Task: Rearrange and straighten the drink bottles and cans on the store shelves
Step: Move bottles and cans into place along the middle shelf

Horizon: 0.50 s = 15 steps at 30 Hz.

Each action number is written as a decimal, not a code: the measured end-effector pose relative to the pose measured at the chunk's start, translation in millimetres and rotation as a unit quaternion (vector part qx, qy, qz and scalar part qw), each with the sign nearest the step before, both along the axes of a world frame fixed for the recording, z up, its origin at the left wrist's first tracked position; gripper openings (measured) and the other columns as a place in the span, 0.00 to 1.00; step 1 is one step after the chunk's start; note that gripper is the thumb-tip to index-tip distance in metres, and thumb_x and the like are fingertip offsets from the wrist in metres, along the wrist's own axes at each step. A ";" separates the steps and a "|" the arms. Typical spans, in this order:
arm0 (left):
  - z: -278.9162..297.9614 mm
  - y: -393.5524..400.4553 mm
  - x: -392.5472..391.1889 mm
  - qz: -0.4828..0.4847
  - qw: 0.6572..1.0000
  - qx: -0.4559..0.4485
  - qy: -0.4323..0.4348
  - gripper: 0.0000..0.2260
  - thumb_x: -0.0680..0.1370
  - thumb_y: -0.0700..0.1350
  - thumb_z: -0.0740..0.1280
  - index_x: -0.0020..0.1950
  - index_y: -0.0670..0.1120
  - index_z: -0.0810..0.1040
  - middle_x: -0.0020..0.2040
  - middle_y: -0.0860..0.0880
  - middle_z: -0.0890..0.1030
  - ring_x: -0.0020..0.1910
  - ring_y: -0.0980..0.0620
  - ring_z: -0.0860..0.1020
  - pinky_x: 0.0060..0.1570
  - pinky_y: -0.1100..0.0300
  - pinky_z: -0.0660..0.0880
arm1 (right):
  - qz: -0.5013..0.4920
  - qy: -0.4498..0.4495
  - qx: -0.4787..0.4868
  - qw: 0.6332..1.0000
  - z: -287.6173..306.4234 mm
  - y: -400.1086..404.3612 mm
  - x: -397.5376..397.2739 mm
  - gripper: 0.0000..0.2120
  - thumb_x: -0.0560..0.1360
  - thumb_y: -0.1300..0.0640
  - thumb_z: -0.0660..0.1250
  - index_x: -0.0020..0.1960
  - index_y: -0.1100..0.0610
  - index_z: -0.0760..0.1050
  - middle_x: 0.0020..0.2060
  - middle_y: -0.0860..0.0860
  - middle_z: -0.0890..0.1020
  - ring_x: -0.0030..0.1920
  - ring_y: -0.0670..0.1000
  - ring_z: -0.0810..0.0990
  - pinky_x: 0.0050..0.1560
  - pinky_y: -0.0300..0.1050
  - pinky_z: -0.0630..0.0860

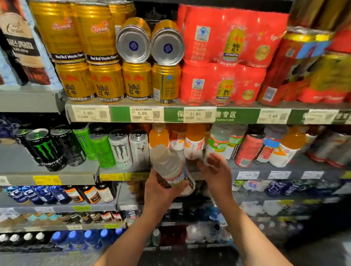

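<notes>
My left hand (162, 190) grips a clear drink bottle (169, 164) with a pale label, tilted with its cap toward the upper left, in front of the second shelf. My right hand (215, 170) is just to its right with fingers spread, its fingertips at the base of the bottles on that shelf; whether they touch one is blurred. Behind them stand orange-topped bottles (159, 137) and a pale bottle with a green label (218, 140).
Black, green and white Monster cans (47, 147) fill the second shelf's left side. Above, gold Red Bull cans (106, 81) are stacked, two lying on their sides (133, 44), beside red multipacks (224, 54). Lower shelves hold dark and blue bottles (75, 239).
</notes>
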<state>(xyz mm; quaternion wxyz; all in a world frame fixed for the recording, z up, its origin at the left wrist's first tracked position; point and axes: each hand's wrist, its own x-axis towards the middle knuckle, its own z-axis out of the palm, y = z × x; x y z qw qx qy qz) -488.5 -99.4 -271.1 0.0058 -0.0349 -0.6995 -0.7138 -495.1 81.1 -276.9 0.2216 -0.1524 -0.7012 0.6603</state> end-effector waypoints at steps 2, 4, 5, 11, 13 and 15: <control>0.8 24.7 3.1 -0.015 1.000 -0.015 0.005 0.36 0.58 0.59 0.83 0.63 0.56 0.75 0.57 0.53 0.84 0.57 0.50 0.82 0.55 0.49 0.81 | -0.031 0.000 0.015 0.999 -5.2 27.9 13.4 0.18 0.72 0.63 0.77 0.55 0.49 0.75 0.50 0.45 0.82 0.50 0.42 0.82 0.50 0.38 0.79; -0.6 52.8 7.8 -0.007 0.999 -0.035 0.000 0.34 0.58 0.54 0.85 0.61 0.54 0.76 0.54 0.51 0.85 0.53 0.52 0.84 0.52 0.51 0.81 | -0.057 0.000 0.019 0.998 -5.9 58.3 25.6 0.18 0.71 0.59 0.77 0.58 0.52 0.75 0.51 0.48 0.83 0.51 0.45 0.82 0.53 0.43 0.79; -1.2 67.5 11.2 0.001 0.999 -0.037 -0.009 0.32 0.59 0.49 0.85 0.58 0.54 0.76 0.52 0.51 0.85 0.50 0.55 0.84 0.50 0.55 0.82 | -0.070 0.007 0.023 0.997 -7.1 74.9 30.4 0.17 0.71 0.59 0.77 0.56 0.52 0.76 0.50 0.48 0.83 0.49 0.44 0.82 0.52 0.42 0.78; 2.8 166.4 34.5 0.034 0.999 -0.011 -0.040 0.27 0.61 0.33 0.83 0.56 0.44 0.77 0.46 0.49 0.86 0.42 0.57 0.83 0.42 0.63 0.79 | -0.194 0.008 0.065 0.979 -10.5 185.2 47.4 0.24 0.69 0.53 0.79 0.61 0.56 0.74 0.55 0.52 0.80 0.55 0.53 0.80 0.57 0.53 0.77; 8.0 199.2 41.4 0.052 0.998 0.001 -0.044 0.23 0.64 0.26 0.78 0.55 0.40 0.77 0.43 0.49 0.83 0.37 0.62 0.80 0.37 0.70 0.76 | -0.203 0.000 0.118 0.972 -9.8 223.7 46.6 0.27 0.69 0.49 0.79 0.62 0.58 0.73 0.55 0.53 0.78 0.56 0.55 0.78 0.56 0.50 0.74; 11.8 226.1 47.6 0.066 0.997 -0.003 -0.036 0.24 0.65 0.27 0.78 0.56 0.40 0.76 0.44 0.51 0.82 0.35 0.68 0.79 0.37 0.75 0.74 | -0.192 -0.011 0.163 0.968 -9.4 256.8 40.8 0.30 0.69 0.45 0.78 0.62 0.60 0.73 0.55 0.56 0.77 0.56 0.58 0.76 0.55 0.50 0.73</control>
